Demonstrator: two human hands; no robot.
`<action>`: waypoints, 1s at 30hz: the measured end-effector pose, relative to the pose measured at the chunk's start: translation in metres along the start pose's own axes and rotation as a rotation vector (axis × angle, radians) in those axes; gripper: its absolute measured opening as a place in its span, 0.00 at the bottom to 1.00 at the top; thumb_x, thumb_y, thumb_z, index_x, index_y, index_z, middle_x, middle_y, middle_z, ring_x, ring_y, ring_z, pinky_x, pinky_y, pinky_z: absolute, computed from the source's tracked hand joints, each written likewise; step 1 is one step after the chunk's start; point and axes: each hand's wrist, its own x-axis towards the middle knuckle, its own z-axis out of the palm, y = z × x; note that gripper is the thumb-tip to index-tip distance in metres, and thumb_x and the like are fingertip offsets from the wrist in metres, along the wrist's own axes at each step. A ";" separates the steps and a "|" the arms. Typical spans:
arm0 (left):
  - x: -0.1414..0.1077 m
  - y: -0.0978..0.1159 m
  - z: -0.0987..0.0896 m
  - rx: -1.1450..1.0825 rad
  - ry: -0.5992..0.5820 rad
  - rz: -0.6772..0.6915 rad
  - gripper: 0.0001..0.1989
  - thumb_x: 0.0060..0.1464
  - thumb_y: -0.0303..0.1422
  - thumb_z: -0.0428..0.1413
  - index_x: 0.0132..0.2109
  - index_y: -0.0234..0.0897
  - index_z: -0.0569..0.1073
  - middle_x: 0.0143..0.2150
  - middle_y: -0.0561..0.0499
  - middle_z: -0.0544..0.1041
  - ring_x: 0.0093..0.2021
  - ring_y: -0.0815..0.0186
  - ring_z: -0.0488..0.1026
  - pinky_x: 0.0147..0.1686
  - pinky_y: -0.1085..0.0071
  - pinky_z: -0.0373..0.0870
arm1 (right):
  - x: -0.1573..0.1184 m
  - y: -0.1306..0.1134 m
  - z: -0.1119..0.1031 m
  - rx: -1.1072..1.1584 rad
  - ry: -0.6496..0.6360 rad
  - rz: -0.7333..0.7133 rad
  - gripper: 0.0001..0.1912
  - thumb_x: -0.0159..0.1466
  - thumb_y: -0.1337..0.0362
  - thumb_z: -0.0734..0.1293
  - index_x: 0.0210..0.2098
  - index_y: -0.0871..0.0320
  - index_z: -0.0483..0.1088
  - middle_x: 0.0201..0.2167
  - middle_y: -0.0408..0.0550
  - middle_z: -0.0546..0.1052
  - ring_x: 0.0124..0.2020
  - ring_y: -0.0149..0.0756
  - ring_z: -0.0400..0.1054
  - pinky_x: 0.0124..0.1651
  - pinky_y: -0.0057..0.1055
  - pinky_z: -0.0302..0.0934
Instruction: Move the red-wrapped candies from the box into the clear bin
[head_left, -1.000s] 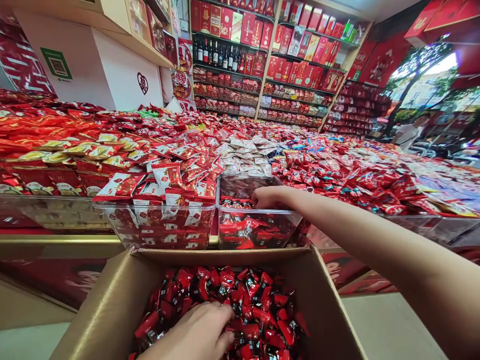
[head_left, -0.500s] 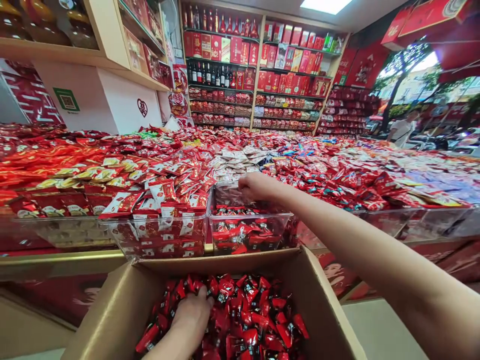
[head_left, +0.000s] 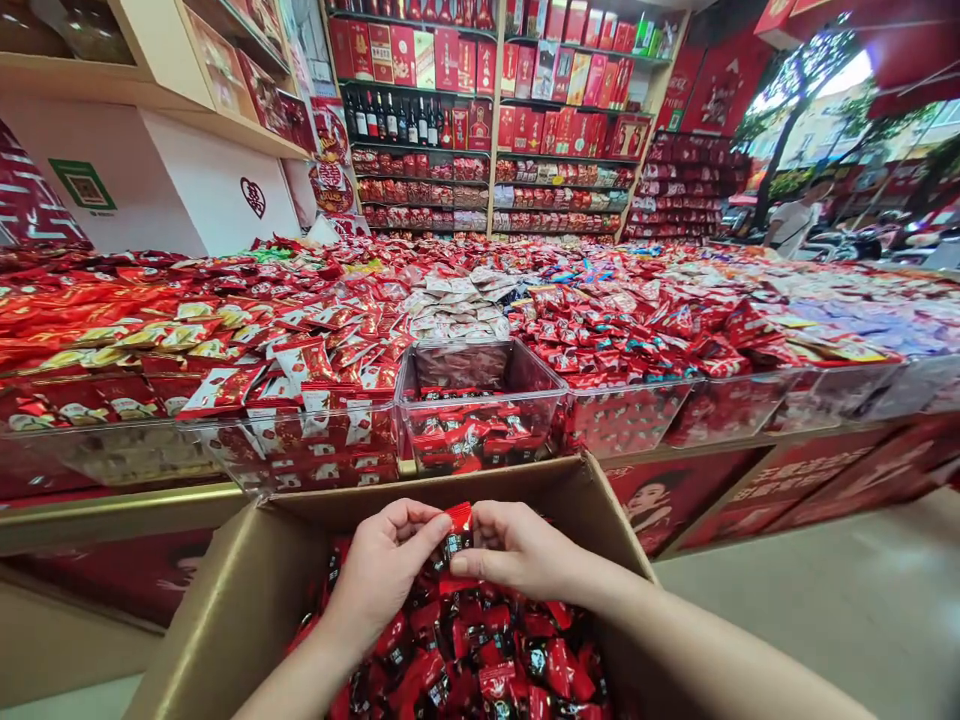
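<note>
One red-and-black wrapped candy is pinched between the fingertips of my left hand and my right hand. Both hands are closed on it, low over the open cardboard box. Many more wrapped candies of the same look fill the bottom of the box. Just beyond the box's far edge stands a clear plastic bin, partly filled with similar candies.
Left of the bin, white-and-red packets are heaped high; red packets are piled to its right. Shelves with bottles and boxes line the back wall. A person is far off at the right.
My right hand has come back from the clear bin to above the box. My left hand has risen from among the candies, and both now hold one candy. The view has shifted slightly.
</note>
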 end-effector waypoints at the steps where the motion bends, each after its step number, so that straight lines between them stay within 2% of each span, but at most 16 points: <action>1: -0.003 0.001 0.001 -0.043 0.020 -0.001 0.11 0.46 0.40 0.55 0.30 0.35 0.69 0.26 0.53 0.72 0.25 0.71 0.66 0.23 0.77 0.63 | 0.001 -0.001 0.001 0.090 -0.013 0.023 0.16 0.52 0.53 0.65 0.31 0.61 0.65 0.21 0.40 0.65 0.22 0.25 0.58 0.25 0.23 0.55; 6: -0.011 0.004 0.004 -0.210 0.078 0.007 0.10 0.44 0.38 0.57 0.29 0.36 0.70 0.25 0.55 0.72 0.25 0.72 0.66 0.26 0.78 0.64 | 0.000 -0.013 0.004 0.494 -0.010 0.129 0.19 0.46 0.53 0.69 0.26 0.61 0.61 0.19 0.38 0.65 0.19 0.24 0.60 0.24 0.25 0.59; 9: -0.011 0.004 0.005 -0.270 0.058 0.008 0.10 0.46 0.39 0.56 0.34 0.37 0.71 0.28 0.55 0.74 0.28 0.71 0.67 0.29 0.77 0.65 | -0.002 -0.013 0.005 0.530 0.031 0.116 0.19 0.46 0.53 0.69 0.26 0.61 0.60 0.20 0.38 0.66 0.18 0.24 0.61 0.23 0.25 0.60; 12: -0.010 0.000 0.006 -0.329 -0.023 -0.006 0.10 0.44 0.36 0.58 0.35 0.37 0.71 0.30 0.55 0.74 0.32 0.70 0.68 0.33 0.76 0.65 | -0.004 -0.012 0.007 0.348 0.124 0.051 0.16 0.47 0.55 0.69 0.28 0.60 0.64 0.20 0.38 0.67 0.19 0.24 0.61 0.22 0.24 0.57; 15: -0.010 -0.003 0.006 -0.417 -0.040 -0.051 0.07 0.43 0.34 0.59 0.29 0.35 0.72 0.27 0.56 0.73 0.28 0.73 0.66 0.31 0.78 0.64 | -0.008 -0.014 0.008 0.106 0.231 -0.067 0.12 0.50 0.59 0.68 0.32 0.59 0.66 0.23 0.40 0.69 0.23 0.26 0.62 0.25 0.23 0.57; 19: -0.011 0.000 0.007 -0.679 -0.104 -0.119 0.05 0.47 0.32 0.57 0.33 0.35 0.71 0.31 0.53 0.74 0.32 0.71 0.68 0.35 0.74 0.65 | -0.011 -0.015 0.010 -0.073 0.351 -0.168 0.12 0.52 0.62 0.66 0.36 0.56 0.66 0.28 0.42 0.72 0.27 0.28 0.64 0.30 0.25 0.60; 22: -0.012 0.002 0.007 -0.805 -0.185 -0.135 0.04 0.51 0.29 0.53 0.36 0.36 0.70 0.34 0.52 0.74 0.35 0.69 0.69 0.38 0.72 0.65 | -0.013 -0.015 0.013 -0.122 0.443 -0.198 0.11 0.52 0.62 0.66 0.36 0.55 0.65 0.29 0.43 0.71 0.27 0.29 0.64 0.31 0.26 0.61; 25: -0.013 0.000 0.005 -0.868 -0.203 -0.142 0.04 0.53 0.28 0.51 0.37 0.37 0.69 0.34 0.52 0.74 0.36 0.70 0.70 0.38 0.72 0.64 | -0.015 -0.019 0.013 -0.111 0.470 -0.229 0.06 0.55 0.63 0.64 0.33 0.56 0.66 0.27 0.44 0.72 0.27 0.29 0.65 0.30 0.26 0.61; 27: -0.013 -0.001 0.002 -0.884 -0.184 -0.157 0.04 0.53 0.30 0.51 0.38 0.37 0.69 0.34 0.52 0.74 0.34 0.70 0.70 0.37 0.72 0.65 | -0.016 -0.029 0.005 -0.190 0.490 -0.308 0.03 0.56 0.65 0.63 0.31 0.56 0.66 0.26 0.44 0.72 0.27 0.30 0.65 0.30 0.26 0.61; 30: -0.014 -0.001 -0.001 -0.876 -0.150 -0.193 0.05 0.52 0.33 0.51 0.38 0.38 0.68 0.33 0.52 0.74 0.31 0.71 0.70 0.35 0.72 0.65 | -0.008 -0.058 -0.025 -0.436 0.570 -0.494 0.04 0.56 0.68 0.63 0.32 0.55 0.66 0.27 0.44 0.72 0.28 0.30 0.65 0.31 0.27 0.60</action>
